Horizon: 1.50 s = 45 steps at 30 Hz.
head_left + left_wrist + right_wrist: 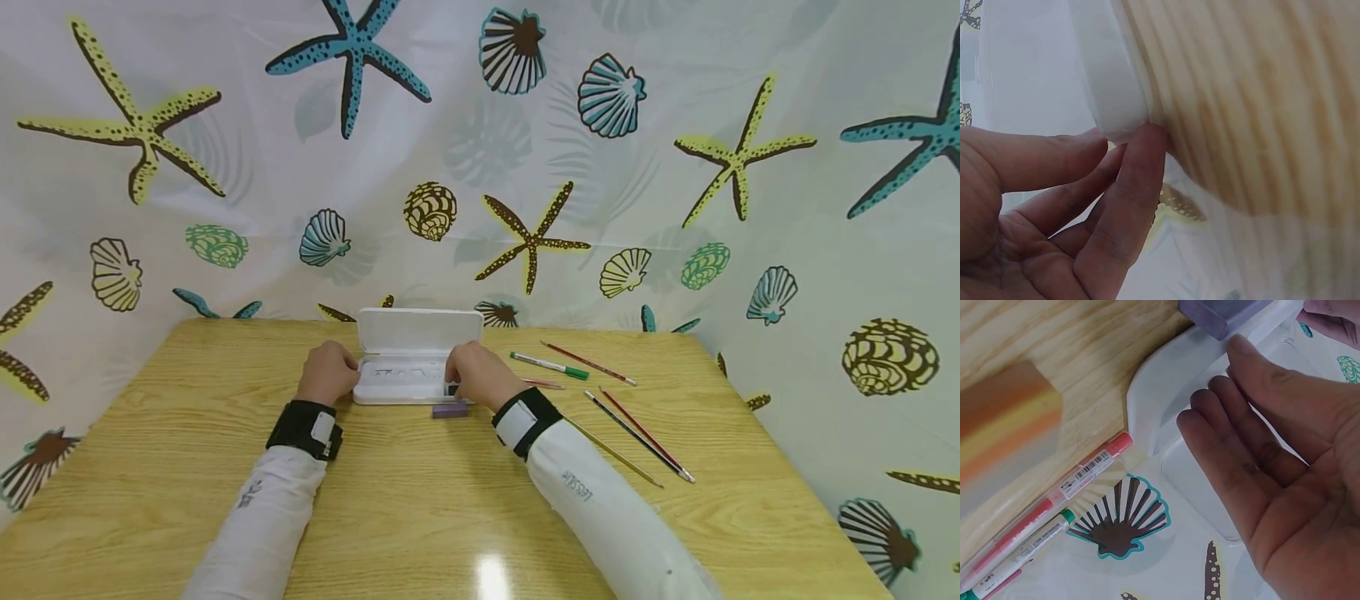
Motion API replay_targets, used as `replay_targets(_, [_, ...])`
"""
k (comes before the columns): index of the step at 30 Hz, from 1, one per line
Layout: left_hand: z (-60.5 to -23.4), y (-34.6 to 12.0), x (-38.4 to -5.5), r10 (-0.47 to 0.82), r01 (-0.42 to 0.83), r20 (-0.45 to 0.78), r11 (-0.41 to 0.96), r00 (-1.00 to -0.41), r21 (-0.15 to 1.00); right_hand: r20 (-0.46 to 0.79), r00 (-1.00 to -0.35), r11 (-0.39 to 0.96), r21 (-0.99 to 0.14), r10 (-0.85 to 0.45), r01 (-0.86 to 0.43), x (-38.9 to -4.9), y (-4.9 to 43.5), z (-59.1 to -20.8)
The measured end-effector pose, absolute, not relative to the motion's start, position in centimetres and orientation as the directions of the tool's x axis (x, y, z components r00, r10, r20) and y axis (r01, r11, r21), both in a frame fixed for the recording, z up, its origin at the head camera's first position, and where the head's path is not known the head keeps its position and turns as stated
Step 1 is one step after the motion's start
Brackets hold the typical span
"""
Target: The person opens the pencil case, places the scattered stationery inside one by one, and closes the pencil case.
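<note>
A white pencil case (397,392) lies on the table with its lid (420,332) raised at the back. My left hand (330,373) pinches its left end; in the left wrist view the thumb and a finger (1141,181) meet at the case's corner. Over the right part of the case is my right hand (480,375), thumb and fingers loosely bent. Nothing shows between them in the right wrist view. A small dark item (451,389) shows beside its fingertips in the head view. Just in front of the case lies a purple eraser-like block (450,410).
Right of the case lie a green-capped marker (550,365), a red pencil (588,362), a dark pencil (637,433), another red pencil (648,429) and a yellow pencil (615,454). A pink pen (1047,509) shows in the right wrist view. A patterned cloth (420,167) hangs behind the table.
</note>
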State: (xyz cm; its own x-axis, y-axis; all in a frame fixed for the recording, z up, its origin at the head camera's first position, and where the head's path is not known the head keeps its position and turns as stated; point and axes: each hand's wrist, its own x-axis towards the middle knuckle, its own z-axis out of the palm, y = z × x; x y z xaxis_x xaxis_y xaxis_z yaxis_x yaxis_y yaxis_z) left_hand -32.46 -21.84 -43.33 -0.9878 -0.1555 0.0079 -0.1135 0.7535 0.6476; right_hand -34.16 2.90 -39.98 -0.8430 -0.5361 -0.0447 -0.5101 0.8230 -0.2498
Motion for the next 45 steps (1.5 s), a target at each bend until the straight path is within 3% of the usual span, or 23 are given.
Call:
replay_targets(24, [-43.2,-21.8,-32.4,-0.141,-0.099,0.012,0.750,-0.990,0.654,0.030,-0.802,0.771,-0.252,-0.597,-0.584,-32.4,2.9,-38.2])
replay_targets(45, [-43.0,-21.7,-32.2,-0.150,-0.112,0.002,0.745,-0.989,0.658,0.020,-0.779,0.760,-0.207,-0.627,-0.617,-31.1,2.5,-39.8])
